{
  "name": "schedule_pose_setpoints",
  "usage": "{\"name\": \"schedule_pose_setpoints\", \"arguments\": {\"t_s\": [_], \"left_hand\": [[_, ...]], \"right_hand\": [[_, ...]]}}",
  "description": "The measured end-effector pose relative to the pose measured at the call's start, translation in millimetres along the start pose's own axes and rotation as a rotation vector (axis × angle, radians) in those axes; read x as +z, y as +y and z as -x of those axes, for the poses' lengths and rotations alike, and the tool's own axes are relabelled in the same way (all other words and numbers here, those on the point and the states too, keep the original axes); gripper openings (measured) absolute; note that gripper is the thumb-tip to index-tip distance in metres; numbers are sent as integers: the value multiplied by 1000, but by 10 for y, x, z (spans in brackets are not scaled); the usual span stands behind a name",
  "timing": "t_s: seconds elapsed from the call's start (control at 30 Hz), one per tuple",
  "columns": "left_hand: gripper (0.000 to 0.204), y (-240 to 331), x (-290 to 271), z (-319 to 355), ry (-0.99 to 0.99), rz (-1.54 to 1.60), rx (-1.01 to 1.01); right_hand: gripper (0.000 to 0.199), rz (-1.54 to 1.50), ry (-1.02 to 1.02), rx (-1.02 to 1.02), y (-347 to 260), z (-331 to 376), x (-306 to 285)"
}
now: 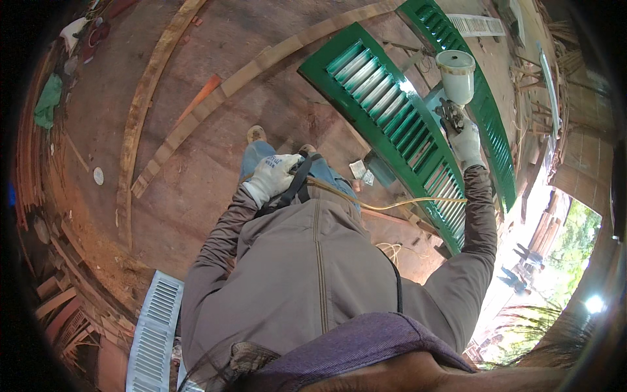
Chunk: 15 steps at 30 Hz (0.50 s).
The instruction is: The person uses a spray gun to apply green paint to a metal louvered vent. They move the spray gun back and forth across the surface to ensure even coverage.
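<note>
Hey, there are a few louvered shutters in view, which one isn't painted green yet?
The pale grey-white louvered shutter on the ground at lower left, behind the person's left elbow. The two shutters by the spray gun in the right hand are glossy green.

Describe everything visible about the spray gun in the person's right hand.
The spray gun has a dark metal-looking body topped by a white, cup-shaped paint container, standing roughly upright. The gloved right hand is closed around its grip. It is held over the slats of a glossy green louvered shutter. Its nozzle cannot be made out.
</note>
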<state>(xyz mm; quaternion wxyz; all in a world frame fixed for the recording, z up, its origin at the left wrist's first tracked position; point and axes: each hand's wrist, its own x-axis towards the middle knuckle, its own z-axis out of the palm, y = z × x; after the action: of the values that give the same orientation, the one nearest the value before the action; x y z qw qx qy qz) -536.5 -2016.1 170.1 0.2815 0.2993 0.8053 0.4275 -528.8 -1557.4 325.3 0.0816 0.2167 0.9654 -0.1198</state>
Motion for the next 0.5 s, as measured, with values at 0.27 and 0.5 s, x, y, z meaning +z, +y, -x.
{"name": "schedule_pose_setpoints", "arguments": {"t_s": [0.27,0.5], "left_hand": [[31,-46,-34,-8,47,27,55],[29,5,-152,-61,-12,27,49]], "right_hand": [[47,-308,-250,-75,154,341,84],[43,-330,-176,-2,-301,305,15]]}}
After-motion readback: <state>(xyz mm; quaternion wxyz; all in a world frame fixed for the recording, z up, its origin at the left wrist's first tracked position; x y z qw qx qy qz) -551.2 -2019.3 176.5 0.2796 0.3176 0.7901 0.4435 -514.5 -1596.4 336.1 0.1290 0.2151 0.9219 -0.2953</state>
